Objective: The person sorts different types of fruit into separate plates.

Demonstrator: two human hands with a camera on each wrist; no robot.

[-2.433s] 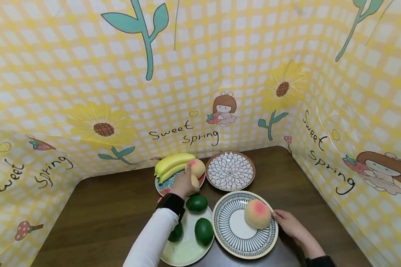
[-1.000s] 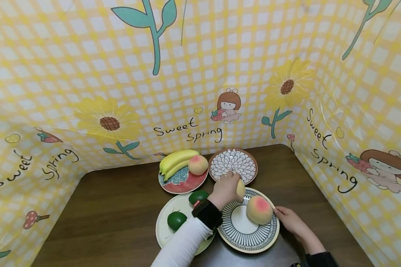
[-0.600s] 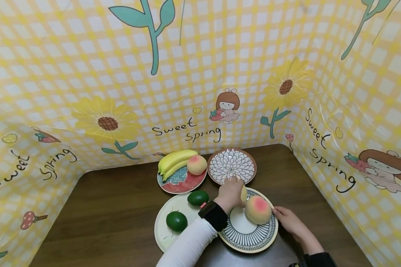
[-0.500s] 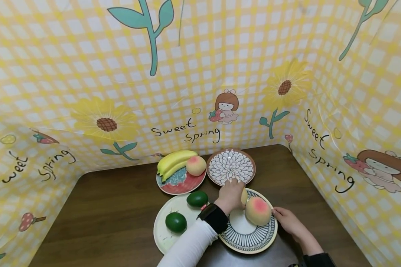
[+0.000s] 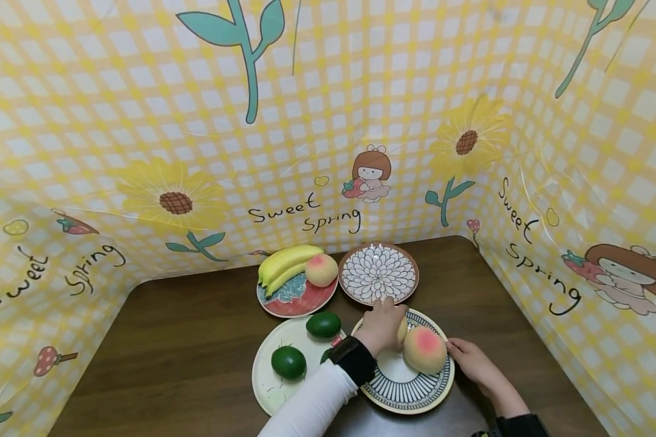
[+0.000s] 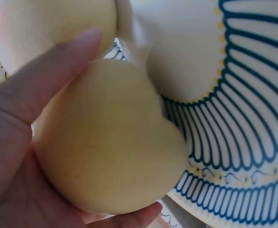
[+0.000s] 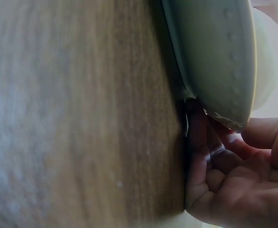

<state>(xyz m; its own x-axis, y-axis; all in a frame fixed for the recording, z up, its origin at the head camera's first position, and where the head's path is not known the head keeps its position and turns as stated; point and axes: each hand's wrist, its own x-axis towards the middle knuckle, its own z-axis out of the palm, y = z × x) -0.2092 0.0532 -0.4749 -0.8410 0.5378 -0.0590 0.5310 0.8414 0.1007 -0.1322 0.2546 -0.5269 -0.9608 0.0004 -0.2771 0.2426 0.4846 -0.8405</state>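
Left hand (image 5: 381,328): grasping a rounded, pale yellow peach (image 6: 110,142), thumb over one side and fingers curled round the other. The held peach is above the far-left part of a round, cream-rimmed plate patterned with dark blue radiating strokes (image 5: 406,400); whether it touches the plate cannot be told. A large, pale yellow peach with a pink blush (image 5: 425,351) sits on the right half of that plate, just beside the held one (in the left wrist view the thumb overlaps it).

Right hand (image 5: 472,362): pinching the right rim of the same plate, thumb at the edge, fingers curled underneath, near the brown wood-grain table (image 7: 91,123).

Surroundings: left of the plate, a round, pale green plate (image 5: 265,385) bears dark green, glossy oval fruits (image 5: 288,363), one mostly hidden behind the left wrist, which wears a black band (image 5: 355,362). Behind it, a round red-and-teal plate (image 5: 313,300) carries yellow, curved bananas (image 5: 290,265) and a smaller-looking, pink-topped peach (image 5: 321,271). To the right of that, a brown-rimmed plate with white petal drawing (image 5: 378,274); the left fingertips overlap its near edge in the head view.
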